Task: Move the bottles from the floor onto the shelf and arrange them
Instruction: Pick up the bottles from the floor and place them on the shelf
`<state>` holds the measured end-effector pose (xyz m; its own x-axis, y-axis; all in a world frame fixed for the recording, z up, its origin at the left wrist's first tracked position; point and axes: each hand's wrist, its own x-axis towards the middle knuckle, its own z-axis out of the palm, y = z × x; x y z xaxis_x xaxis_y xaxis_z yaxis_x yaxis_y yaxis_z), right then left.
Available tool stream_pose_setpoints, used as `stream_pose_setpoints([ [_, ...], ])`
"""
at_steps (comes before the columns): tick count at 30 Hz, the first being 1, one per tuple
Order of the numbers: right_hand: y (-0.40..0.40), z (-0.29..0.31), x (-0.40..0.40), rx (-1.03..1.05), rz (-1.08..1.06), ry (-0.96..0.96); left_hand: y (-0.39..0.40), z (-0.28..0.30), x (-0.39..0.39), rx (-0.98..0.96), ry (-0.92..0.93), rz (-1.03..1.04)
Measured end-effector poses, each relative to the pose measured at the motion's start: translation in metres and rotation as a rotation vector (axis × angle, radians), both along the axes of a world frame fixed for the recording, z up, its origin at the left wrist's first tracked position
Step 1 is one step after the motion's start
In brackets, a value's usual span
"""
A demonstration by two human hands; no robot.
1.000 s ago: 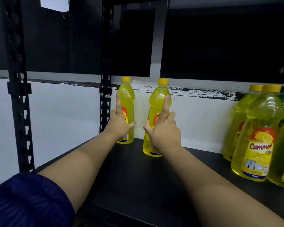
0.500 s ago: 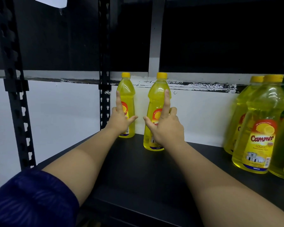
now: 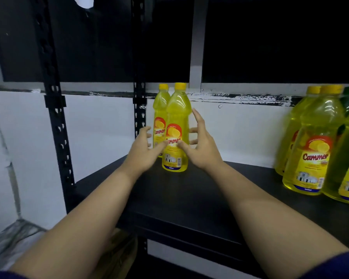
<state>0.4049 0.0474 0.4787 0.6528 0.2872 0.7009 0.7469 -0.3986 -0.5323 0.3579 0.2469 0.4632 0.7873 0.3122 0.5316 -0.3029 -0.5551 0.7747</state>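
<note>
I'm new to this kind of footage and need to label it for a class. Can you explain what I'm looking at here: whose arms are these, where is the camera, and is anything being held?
There is no machine here. The arms belong to a person wearing a camera on their head, so the one view looks forward and down along both forearms, as the person sees it.

In front is a black shelf on a metal rack against a white wall. Two yellow bottles stand upright at its back left corner: the front bottle and the rear bottle, close together, one partly hiding the other. A group of larger bottles stands at the right.

The left hand and right hand flank the front bottle with spread fingers. The thumbs seem to touch its label, but neither hand is closed around it, so nothing is really held.
</note>
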Motion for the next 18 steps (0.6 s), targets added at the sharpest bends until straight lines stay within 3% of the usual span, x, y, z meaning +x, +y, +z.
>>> stream_pose_setpoints([
  [2, 0.0, -0.003, -0.008, -0.049, -0.022, 0.053, -0.008, -0.002, -0.005, 0.006, 0.031, -0.031],
  [5, -0.006, -0.013, -0.018, -0.293, -0.227, 0.096, -0.027, 0.001, -0.01, 0.116, 0.015, 0.012],
  [10, -0.025, -0.028, -0.029, -0.682, -0.405, 0.356, -0.035, 0.0, -0.013, 0.202, 0.041, 0.116],
  [13, -0.027, -0.032, -0.031, -0.776, -0.404, 0.535, -0.026, -0.003, -0.024, 0.194, 0.038, 0.195],
  [18, -0.026, -0.032, -0.034, -0.804, -0.409, 0.563, -0.008, -0.008, -0.034, 0.146, 0.024, 0.313],
])
